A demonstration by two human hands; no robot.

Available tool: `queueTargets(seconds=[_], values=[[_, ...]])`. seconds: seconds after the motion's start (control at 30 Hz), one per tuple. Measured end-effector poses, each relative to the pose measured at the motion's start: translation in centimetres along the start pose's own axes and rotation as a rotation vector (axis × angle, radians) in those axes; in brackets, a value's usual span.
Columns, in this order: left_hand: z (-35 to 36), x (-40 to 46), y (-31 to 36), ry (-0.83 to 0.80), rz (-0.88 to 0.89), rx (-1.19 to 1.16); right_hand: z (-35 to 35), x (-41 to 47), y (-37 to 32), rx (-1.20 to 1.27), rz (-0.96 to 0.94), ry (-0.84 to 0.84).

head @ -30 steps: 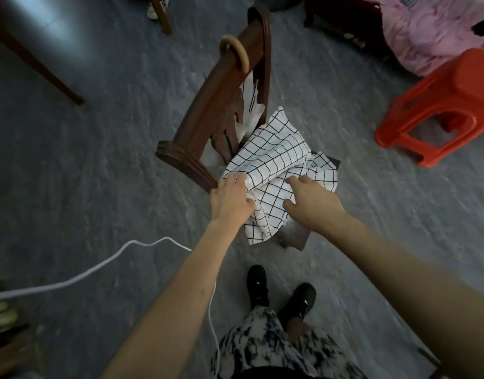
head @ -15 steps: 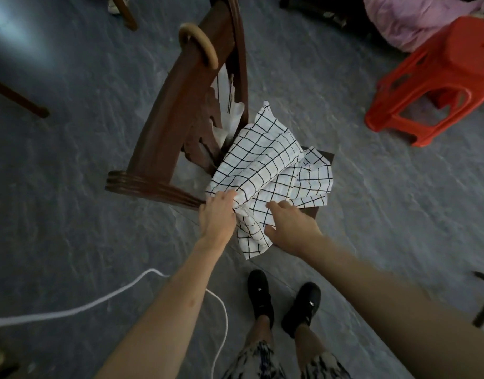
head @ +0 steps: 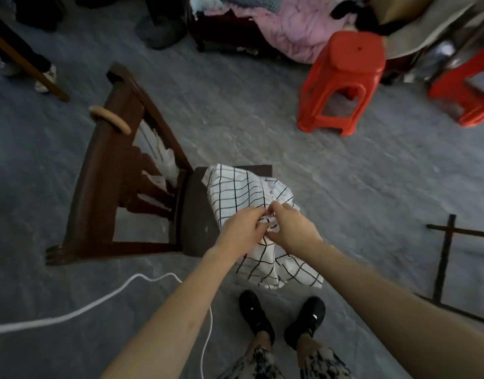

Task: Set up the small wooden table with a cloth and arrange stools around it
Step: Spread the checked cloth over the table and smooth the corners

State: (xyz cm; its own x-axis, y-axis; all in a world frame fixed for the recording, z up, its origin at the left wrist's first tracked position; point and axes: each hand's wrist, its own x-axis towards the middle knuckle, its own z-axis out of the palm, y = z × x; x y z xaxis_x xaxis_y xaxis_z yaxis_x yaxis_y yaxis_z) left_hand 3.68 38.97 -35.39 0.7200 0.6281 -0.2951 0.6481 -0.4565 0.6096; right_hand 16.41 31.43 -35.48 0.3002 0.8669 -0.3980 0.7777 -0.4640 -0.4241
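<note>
On the seat of the dark wooden chair (head: 118, 187), we find the checked cloth (head: 236, 192), white with a black grid, bunched up and spilling over the seat's near edge toward the floor. We note both hands at the cloth, on the side of the chair nearest our feet. The left hand (head: 242, 231) has its fingers curled into a gathered fold of the fabric; the right hand (head: 292, 228) pinches the same bunch, thumb and fingers closed on it. The two hands touch or nearly touch at the knuckles; we cannot tell which.

The chair's backrest stands to the left of the cloth, with a pale wooden ring (head: 109, 119) hooked over its top rail and some white fabric (head: 164, 165) caught between its slats.

Beyond the chair, up and to the right, one red plastic stool (head: 342, 80) stands upright on the grey floor (head: 262, 119). A second red stool (head: 465, 91) sits further right, partly cut by the frame edge. A pink quilt (head: 290, 28) lies behind the first stool.

Nearer than the chair, a white cord (head: 71, 313) runs across the floor, and two black shoes (head: 254, 310) stand below the hanging cloth.
</note>
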Motion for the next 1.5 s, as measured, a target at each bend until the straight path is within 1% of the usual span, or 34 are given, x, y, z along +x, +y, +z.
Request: queueTargets(seconds=[0.2, 0.33, 0.4, 0.53, 0.6, 0.73, 0.8, 1.0, 1.13, 1.23, 1.4, 1.5], values=[[0.7, 3.7, 9.1, -0.171, 0.240, 0.135, -5.3, -3.9, 7.1, 0.121, 0.080, 0.134], [2.1, 4.8, 16.8, -0.248, 0.428, 0.233, -9.0, -8.8, 13.0, 0.318, 0.167, 0.193], [3.1, 5.1, 21.2, -0.266, 0.503, 0.273, -10.4, -11.9, 16.2, 0.368, 0.236, 0.257], [5.5, 5.8, 29.0, -0.258, 0.584, 0.345, -12.1, -16.5, 21.2, 0.493, 0.405, 0.401], [7.2, 6.0, 33.0, -0.281, 0.630, 0.402, -12.9, -18.7, 23.8, 0.529, 0.476, 0.458], [10.5, 6.0, 40.6, -0.308, 0.716, 0.472, -15.0, -23.2, 29.3, 0.464, 0.589, 0.477], [12.1, 5.8, 44.0, -0.297, 0.762, 0.486, -16.1, -25.4, 32.2, 0.459, 0.613, 0.518], [16.4, 5.1, 53.7, -0.252, 0.890, 0.533, -20.6, -31.8, 39.0, 0.416, 0.698, 0.676], [18.6, 4.7, 59.5, -0.244, 0.991, 0.550, -23.3, -35.8, 42.3, 0.433, 0.771, 0.813], [20.5, 4.8, 63.1, -0.239, 1.072, 0.590, -24.8, -38.3, 44.2, 0.410, 0.811, 0.871], [23.6, 5.7, 68.0, -0.229, 1.203, 0.733, -26.6, -42.0, 47.9, 0.197, 0.841, 0.892], [25.8, 6.5, 71.1, -0.232, 1.304, 0.750, -27.4, -44.3, 50.5, 0.019, 0.867, 0.881]])
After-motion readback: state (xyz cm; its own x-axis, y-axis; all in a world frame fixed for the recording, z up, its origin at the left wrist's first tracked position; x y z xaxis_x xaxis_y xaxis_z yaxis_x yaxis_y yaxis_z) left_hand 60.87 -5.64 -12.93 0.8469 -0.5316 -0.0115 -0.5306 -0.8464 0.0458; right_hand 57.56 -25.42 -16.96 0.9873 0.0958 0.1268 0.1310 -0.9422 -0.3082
